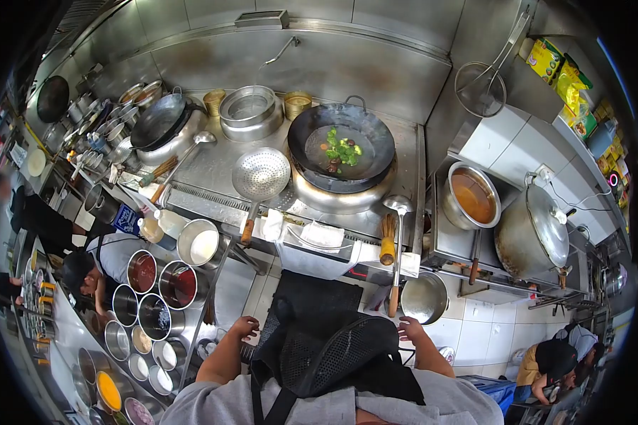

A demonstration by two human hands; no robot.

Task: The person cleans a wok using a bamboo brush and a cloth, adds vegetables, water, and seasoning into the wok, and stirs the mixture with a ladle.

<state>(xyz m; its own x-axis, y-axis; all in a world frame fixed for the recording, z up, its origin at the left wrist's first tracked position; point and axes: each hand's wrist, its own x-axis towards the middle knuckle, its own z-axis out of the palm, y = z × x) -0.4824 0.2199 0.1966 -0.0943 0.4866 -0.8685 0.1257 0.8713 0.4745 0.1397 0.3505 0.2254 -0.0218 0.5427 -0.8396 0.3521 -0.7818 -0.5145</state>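
My left hand (245,328) hangs low at my side, fingers loosely apart and holding nothing. On the other side, my right hand (410,329) is also open, close to an empty steel pot (424,297) but seemingly apart from it. A black wok (312,152) sits on the burner ahead, with broccoli pieces (343,150) and bits of orange and dark red in clear liquid. A perforated strainer ladle (261,174) lies left of the wok. On its right, a ladle (398,234) and a bamboo brush (388,241) rest on the counter edge.
Pots of sauces and seasonings (143,273) stand at left. A second wok (157,122) is at the back left. A bowl of brown liquid (474,197) and a large lidded pot (530,234) stand right. Other people (85,273) work at the left and lower right.
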